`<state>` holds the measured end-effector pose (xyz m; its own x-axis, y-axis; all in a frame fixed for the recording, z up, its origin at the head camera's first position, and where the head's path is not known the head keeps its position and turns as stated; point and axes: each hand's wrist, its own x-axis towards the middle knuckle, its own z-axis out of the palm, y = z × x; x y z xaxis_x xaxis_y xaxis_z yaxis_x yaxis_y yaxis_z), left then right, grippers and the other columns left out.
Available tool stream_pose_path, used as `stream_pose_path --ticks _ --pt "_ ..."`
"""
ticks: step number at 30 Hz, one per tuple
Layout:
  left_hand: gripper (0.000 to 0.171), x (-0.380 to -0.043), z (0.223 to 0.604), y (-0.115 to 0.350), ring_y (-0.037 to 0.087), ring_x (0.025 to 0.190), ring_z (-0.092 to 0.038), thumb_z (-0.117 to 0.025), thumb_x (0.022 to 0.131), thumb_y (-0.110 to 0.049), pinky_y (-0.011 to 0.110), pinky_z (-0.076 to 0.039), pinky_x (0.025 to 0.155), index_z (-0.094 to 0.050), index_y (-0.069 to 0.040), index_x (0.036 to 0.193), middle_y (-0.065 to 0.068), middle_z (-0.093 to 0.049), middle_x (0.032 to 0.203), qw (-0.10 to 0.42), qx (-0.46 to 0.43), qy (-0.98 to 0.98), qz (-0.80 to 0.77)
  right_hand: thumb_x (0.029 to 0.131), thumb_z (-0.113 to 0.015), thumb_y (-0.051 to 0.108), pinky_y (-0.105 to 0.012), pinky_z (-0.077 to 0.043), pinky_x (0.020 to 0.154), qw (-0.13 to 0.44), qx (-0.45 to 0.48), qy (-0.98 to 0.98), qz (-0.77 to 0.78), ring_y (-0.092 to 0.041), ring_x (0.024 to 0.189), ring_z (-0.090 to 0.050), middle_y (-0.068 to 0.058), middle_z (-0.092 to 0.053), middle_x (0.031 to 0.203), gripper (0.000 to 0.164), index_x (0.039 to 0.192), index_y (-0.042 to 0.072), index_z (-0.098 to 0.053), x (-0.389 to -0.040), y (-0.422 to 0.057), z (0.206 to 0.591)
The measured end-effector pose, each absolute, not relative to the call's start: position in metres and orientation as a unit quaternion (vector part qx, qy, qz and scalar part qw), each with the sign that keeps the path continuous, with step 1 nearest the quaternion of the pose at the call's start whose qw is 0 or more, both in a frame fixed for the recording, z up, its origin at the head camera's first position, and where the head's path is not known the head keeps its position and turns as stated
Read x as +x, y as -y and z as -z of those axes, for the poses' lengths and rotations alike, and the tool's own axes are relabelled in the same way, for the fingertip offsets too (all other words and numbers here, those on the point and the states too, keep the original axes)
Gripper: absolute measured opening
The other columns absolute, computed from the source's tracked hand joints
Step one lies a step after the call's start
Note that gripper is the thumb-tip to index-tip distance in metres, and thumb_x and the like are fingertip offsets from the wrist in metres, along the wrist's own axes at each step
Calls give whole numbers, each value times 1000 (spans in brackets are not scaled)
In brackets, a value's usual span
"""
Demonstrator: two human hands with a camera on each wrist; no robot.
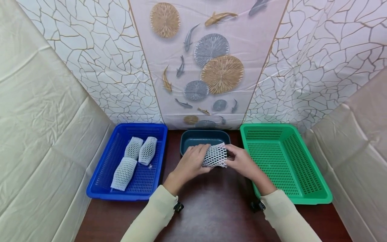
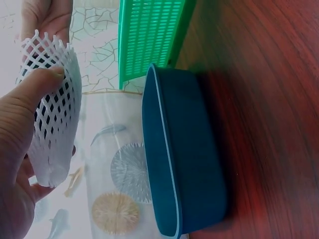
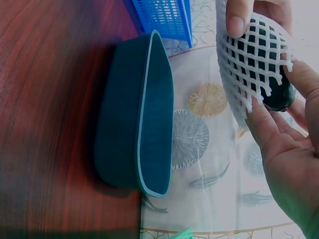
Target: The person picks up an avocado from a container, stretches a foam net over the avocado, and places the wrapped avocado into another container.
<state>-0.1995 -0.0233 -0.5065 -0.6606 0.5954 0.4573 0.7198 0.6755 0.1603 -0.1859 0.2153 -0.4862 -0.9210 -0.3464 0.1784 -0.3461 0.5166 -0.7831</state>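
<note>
A white foam net sleeve [image 1: 215, 155] is held up in both hands above the near side of the dark teal basin. Inside it sits a dark green fruit [image 3: 280, 97], avocado-like, whose end with a small stem nub pokes out of the sleeve's open end in the right wrist view. My left hand [image 1: 191, 162] grips the sleeve round its body, thumb on the near side in the left wrist view. My right hand [image 1: 242, 162] holds the sleeve's open rim between thumb and fingers, close around the bare end of the fruit. The basin [image 2: 194, 149] stands upright on the table.
At left a blue basket [image 1: 142, 195] holds several items, including a netted fruit [image 1: 124, 173] in a white foam sleeve. A green basket [image 1: 275, 158] stands at right with its slotted floor showing. Behind the basin rises a patterned cloth wall [image 1: 205, 111]. The table [image 1: 211, 208] is dark red-brown.
</note>
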Motion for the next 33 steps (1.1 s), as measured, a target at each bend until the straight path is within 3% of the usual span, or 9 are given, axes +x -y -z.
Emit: stream_pose_path --ticks 6,16,24,29,33 --pt "82 -198 508 20 22 118 -65 -85 82 -48 41 -55 98 -52 -3 142 11 -67 132 192 -370 896 155 90 -67 -7 -29 -61 84 15 -193 -866 461 -26 107 -68 -15 -66 125 42 131 1 -63 -185 -211 490" --pt "89 -198 508 20 22 113 -63 -85 83 -43 39 -55 103 -41 -6 151 11 -61 135 110 -353 909 195 91 -65 -7 -32 -61 87 39 -202 -855 476 -27 112 -68 -16 -65 127 44 134 3 -62 -187 -205 493" --pt "87 -197 508 22 23 116 -63 -86 84 -36 39 -53 106 -40 -4 151 13 -59 137 87 -352 898 249 92 -67 -4 -33 -61 86 47 -197 -857 473 -33 114 -69 -21 -65 130 49 140 0 -57 -188 -200 491" --pt "86 -198 506 27 24 117 -62 -84 86 -38 39 -54 105 -40 -4 152 13 -59 138 82 -338 903 251 94 -67 -1 -44 -60 89 20 -205 -868 451 -34 113 -71 -21 -65 131 47 140 0 -58 -186 -199 487" --pt "85 -202 503 41 25 119 -62 -84 85 -40 40 -54 104 -42 -5 151 13 -58 139 94 -313 914 242 98 -70 8 -49 -60 87 -27 -229 -873 430 -29 107 -72 -15 -66 129 41 138 6 -60 -186 -196 482"
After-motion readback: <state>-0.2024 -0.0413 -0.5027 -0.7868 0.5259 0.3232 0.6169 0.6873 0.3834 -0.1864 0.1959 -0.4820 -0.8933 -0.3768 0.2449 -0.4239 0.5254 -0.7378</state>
